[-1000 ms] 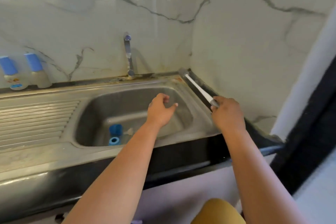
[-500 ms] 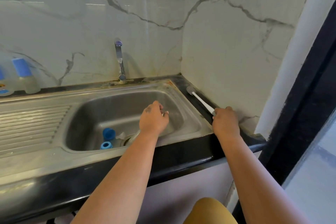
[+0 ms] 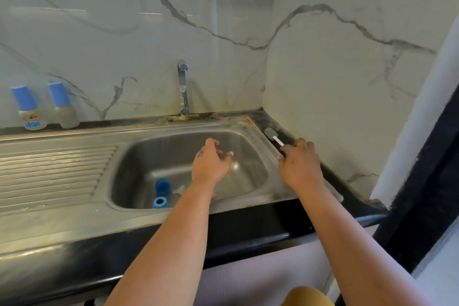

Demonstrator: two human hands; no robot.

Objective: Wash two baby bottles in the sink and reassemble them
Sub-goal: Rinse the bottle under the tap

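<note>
Brush [image 3: 273, 137] now lies on the table at the sink's [image 3: 250, 129] right rim, right hand [image 3: 299, 165] curled on its handle as before, left hand [image 3: 211, 165] loose, seemingly empty, above blue bottle parts [image 3: 162, 186] in the basin, so scrubbing looks finished.

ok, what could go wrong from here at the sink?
1. The right hand is over the brush handle on the narrow black ledge; a loose pick-up might let it slide off.
2. Blue bottle parts lie near the drain; small ones could wash in once the tap runs.
</note>
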